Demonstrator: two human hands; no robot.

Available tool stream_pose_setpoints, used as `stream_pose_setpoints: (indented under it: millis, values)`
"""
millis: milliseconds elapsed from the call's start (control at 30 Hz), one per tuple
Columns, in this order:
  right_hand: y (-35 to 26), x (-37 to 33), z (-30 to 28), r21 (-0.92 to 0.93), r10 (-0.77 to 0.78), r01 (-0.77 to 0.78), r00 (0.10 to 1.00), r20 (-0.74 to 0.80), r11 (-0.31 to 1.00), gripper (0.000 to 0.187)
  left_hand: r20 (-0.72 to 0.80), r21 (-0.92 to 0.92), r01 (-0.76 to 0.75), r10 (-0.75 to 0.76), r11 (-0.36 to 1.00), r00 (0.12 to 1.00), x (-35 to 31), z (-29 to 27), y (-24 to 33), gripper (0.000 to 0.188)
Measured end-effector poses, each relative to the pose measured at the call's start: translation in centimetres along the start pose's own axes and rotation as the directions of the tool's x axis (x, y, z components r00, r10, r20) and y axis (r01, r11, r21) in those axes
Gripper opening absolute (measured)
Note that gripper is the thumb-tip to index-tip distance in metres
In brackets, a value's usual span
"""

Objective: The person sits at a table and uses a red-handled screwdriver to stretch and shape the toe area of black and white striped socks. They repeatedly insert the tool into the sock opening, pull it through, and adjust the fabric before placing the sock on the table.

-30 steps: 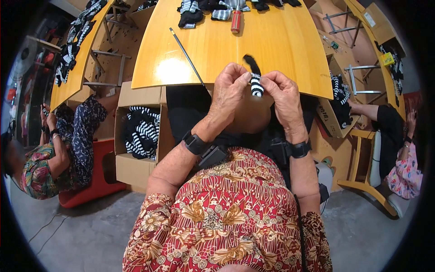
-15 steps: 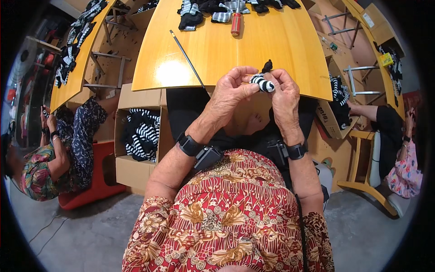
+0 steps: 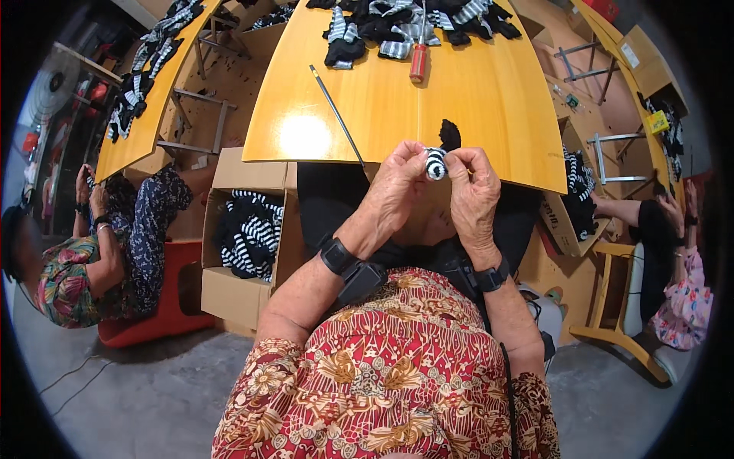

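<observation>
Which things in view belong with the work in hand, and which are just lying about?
Likely part of the job:
striped knit piece, pinched between left hand and right hand
similar knitwear heaped on the table
striped knitwear in the carton at left

Apparently just lying about, not held:
red-handled screwdriver
thin dark rod
small yellow item at far right
</observation>
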State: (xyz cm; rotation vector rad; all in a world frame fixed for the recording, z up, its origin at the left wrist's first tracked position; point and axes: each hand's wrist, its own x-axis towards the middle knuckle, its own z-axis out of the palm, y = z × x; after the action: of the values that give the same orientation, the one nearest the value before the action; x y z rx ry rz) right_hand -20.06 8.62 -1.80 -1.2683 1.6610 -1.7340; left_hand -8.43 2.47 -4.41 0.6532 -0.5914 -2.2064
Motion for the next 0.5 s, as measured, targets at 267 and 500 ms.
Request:
stream_pose_setpoints:
  millis: [267, 500]
  values:
    - [1.6, 0.8, 0.1, 0.411, 0.24, -0.291, 0.955, 0.172, 0.864, 0.011, 0.274, -0.177, 0.117, -0.066, 0.977, 0.96, -0.7, 0.4, 0.9, 0.013]
    - [1.0, 1.1, -1.1, 0.381, 0.252, -0.321, 0.942, 0.221, 0.867, 0.01, 0.191, 0.057, 0.013, -0.024, 0.998, 0.981, -0.4, 0.1, 1.4, 0.016]
